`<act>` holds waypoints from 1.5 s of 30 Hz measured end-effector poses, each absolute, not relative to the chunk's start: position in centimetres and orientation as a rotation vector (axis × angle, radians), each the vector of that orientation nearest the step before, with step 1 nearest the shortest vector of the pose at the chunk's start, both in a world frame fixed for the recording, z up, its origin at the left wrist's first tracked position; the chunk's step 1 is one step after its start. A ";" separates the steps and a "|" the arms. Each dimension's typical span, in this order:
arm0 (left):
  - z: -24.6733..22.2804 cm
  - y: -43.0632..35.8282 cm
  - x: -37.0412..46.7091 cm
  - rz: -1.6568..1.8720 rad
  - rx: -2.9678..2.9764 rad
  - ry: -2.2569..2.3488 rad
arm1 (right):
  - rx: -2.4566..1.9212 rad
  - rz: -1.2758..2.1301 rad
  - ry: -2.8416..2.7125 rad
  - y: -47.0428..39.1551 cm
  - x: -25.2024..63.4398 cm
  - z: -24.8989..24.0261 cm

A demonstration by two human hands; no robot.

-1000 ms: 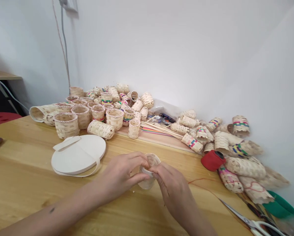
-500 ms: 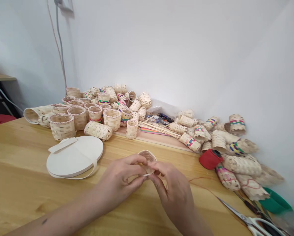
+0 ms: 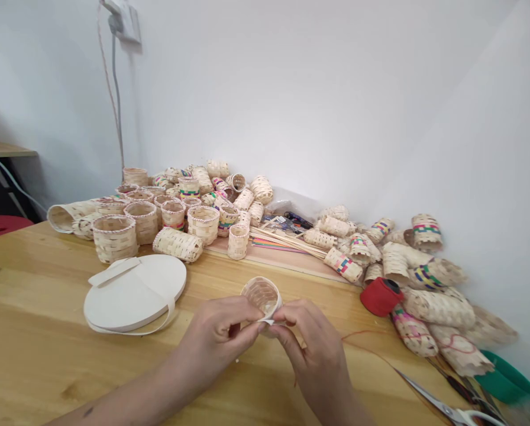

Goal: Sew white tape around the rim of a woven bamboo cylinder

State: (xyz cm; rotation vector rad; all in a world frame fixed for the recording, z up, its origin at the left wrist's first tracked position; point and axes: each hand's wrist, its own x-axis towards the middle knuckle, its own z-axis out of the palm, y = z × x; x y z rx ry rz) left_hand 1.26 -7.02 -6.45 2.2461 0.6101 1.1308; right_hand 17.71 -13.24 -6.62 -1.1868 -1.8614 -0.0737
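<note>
A: Fingers of the left hand (image 3: 216, 328) shift since half a second ago: off the mouth of the small woven basket (image 3: 259, 294), down to its near rim. More of the inside shows

B: Hand states?

A: Both narrow. Left thumb and forefinger pinch the white strip (image 3: 268, 322) at the near rim; right hand (image 3: 317, 337) pinches just beside, fingertips almost meeting

B: Basket where?

A: Between the hands, over the wooden table (image 3: 47, 349), mouth up and tipped toward the wearer. Can't tell if its base touches wood; fingers hide it

B: Doing this well, your call?

A: Looks like setting the strip on the rim. I'd keep it flat and level with the edge, one pinch anchoring, the other smoothing outward. Light grip; too hard a squeeze could push the thin wall out of round

B: Nearby?

A: White ribbon roll (image 3: 132, 296) left of the hands, scissors (image 3: 433, 396) and red thread spool (image 3: 381, 296) to the right
</note>
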 end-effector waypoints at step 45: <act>-7.0 -4.7 0.7 0.960 1.896 0.763 | -1.832 0.161 -1.941 -14.7 26.5 -3.1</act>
